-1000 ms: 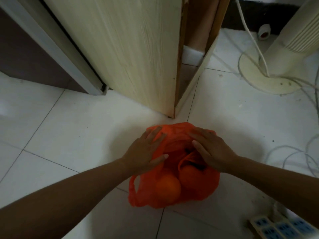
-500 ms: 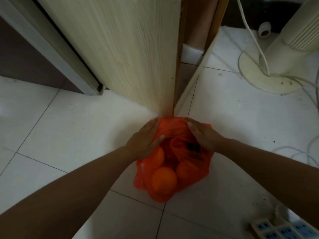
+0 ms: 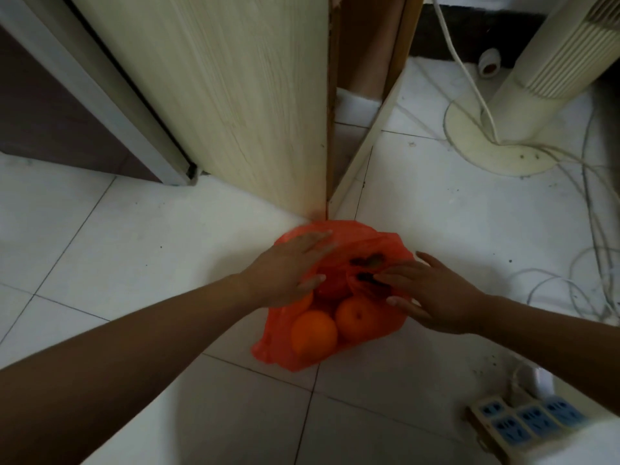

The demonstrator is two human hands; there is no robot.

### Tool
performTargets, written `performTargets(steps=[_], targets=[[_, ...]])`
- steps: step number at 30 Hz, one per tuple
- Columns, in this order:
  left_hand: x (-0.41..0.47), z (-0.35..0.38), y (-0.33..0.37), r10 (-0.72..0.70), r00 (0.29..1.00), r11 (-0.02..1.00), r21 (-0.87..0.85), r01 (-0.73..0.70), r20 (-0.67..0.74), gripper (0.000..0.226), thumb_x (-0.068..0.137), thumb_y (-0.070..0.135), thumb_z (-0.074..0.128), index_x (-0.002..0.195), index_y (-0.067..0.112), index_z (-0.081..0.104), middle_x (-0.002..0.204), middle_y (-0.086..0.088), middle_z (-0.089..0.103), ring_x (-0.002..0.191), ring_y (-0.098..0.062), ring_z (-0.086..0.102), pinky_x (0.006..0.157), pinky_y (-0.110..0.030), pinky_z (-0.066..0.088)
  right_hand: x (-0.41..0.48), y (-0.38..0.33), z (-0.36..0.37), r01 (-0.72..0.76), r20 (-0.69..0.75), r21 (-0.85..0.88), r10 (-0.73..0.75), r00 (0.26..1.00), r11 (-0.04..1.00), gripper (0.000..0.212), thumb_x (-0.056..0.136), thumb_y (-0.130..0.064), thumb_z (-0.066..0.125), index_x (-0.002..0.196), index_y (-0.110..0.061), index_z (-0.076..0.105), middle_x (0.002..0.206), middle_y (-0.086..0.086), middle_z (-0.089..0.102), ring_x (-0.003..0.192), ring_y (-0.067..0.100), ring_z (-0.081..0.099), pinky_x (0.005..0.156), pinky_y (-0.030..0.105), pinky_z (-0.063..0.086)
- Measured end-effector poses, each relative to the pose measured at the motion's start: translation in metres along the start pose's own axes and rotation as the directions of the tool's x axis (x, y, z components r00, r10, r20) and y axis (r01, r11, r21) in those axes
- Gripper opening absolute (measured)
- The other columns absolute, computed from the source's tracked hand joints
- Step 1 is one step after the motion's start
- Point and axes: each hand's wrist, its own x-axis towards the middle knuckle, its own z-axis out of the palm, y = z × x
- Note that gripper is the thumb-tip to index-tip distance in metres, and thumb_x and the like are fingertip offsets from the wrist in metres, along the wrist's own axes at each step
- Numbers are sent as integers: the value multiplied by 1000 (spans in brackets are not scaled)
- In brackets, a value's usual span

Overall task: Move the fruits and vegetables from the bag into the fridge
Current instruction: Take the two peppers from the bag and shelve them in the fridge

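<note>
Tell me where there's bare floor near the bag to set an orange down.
Bare tile lies left of the orange bag, between the wooden panel and the left hand. Right side is crowded: cables, fan base, power strip.

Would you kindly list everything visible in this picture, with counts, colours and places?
bag: one, orange-red plastic, on the floor by the cabinet corner
oranges: at least two, orange, inside the bag
cabinet panel: one, pale wood, behind the bag
tower fan: one, cream, upper right
cables: several, white, floor at right
power strip: one, white with blue sockets, lower right
floor: one, white tiles, throughout
left hand: one, flat on the bag's left side
right hand: one, fingers straight, touching the bag's right side
</note>
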Motion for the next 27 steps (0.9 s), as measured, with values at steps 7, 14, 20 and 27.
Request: performTargets(steps=[7, 14, 20, 27], targets=[[-3, 17, -1, -68, 968, 994, 96, 46, 240, 81, 81, 61, 15, 148, 16, 21, 157, -9, 14, 143, -25, 19, 112, -34, 23, -23, 21, -5, -134, -36, 199, 144, 989, 971, 50, 95, -53, 25, 119, -26, 59, 115, -2, 65, 96, 14, 61, 86, 33, 47], [-1, 14, 8, -84, 972, 994, 87, 66, 217, 70, 85, 52, 26, 148, 23, 21, 157, -8, 12, 144, -24, 16, 113, -33, 20, -12, 21, -13, -225, -275, 316, 316, 908, 922, 22, 88, -31, 60, 103, -20, 71, 96, 0, 72, 84, 17, 64, 74, 28, 47], [3, 8, -3, -133, 991, 991, -11, 133, 10, 73, 82, 59, 23, 145, 24, 28, 154, -11, 21, 140, -27, 24, 111, -36, 27, 34, -5, -9, -272, -235, 337, 360, 903, 901, 48, 86, -51, 53, 126, -22, 55, 128, 7, 55, 117, 26, 50, 98, 37, 39], [4, 16, -19, -377, 908, 917, -64, 394, 183, 75, 92, 51, 43, 150, 19, 6, 158, -12, 1, 143, -30, 14, 115, -36, 16, 53, -11, 12, -407, 135, 377, 386, 913, 832, 51, 99, -42, 32, 145, -20, 28, 153, 5, 26, 139, 23, 25, 112, 34, 18]])
